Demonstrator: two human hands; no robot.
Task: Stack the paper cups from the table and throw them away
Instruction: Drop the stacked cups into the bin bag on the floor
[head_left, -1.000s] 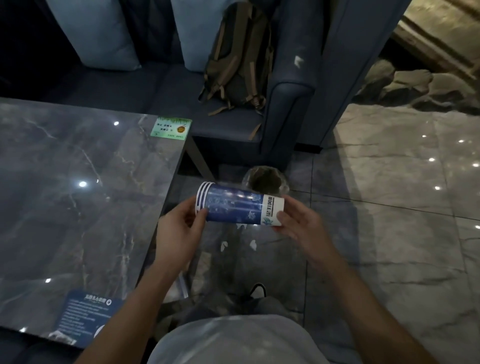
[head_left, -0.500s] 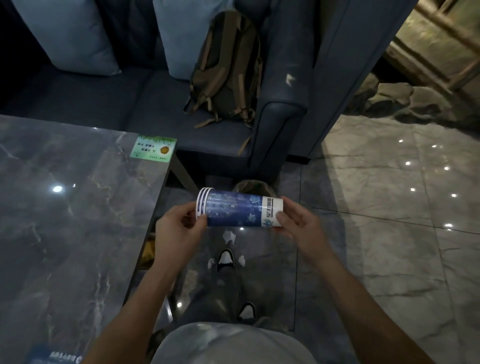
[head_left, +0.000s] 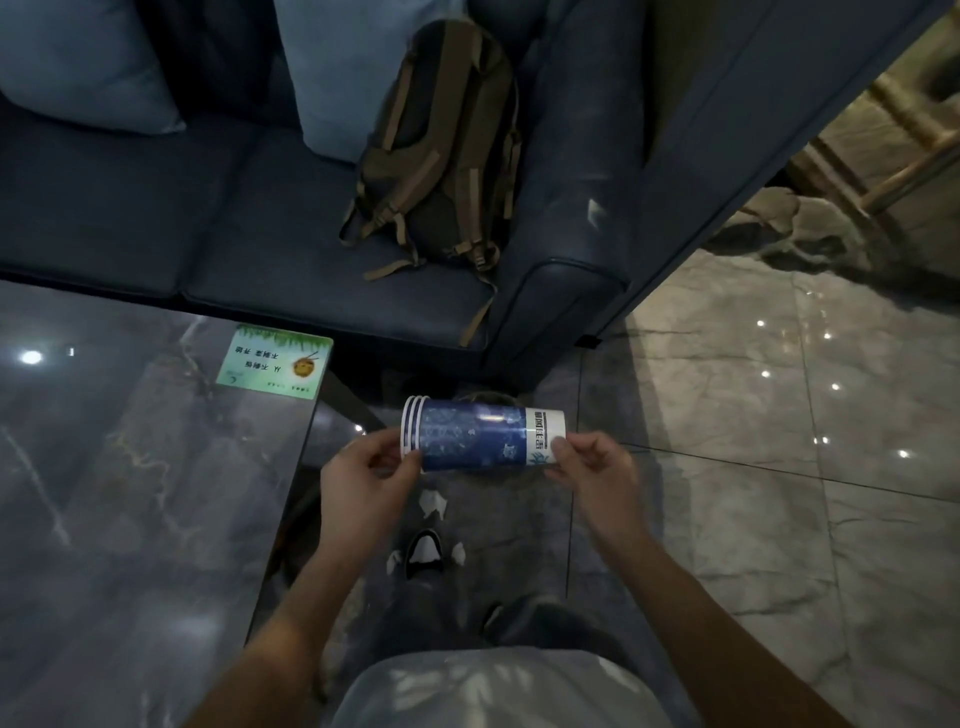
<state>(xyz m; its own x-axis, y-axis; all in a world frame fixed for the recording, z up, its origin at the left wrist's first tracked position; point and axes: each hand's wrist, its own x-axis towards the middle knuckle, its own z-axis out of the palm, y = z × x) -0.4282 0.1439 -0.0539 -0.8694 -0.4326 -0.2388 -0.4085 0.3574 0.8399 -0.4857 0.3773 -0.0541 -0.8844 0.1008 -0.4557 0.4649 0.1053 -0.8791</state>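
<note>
Paper, so light and crushable: the stack of 3 nested cups (head_left: 480, 439), beside the table (head_left: 130, 493), is pinched by left hand (head_left: 363, 480) at the rims and right hand (head_left: 597, 475) at the base, the stiffest holds.

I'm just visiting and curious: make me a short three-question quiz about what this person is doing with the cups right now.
1. True or false: the stack of cups is held upright.
2. Which hand grips the rim end of the stack?
A. left hand
B. right hand
C. neither
3. Fill the gap: the green card lies on the ____.

Key
1. False. The stack lies sideways between both hands, rims towards the table.
2. A. Three white rims show at the left hand; the right hand holds the base end.
3. Table. The card sits at its corner nearest the sofa, where a backpack rests.
</note>
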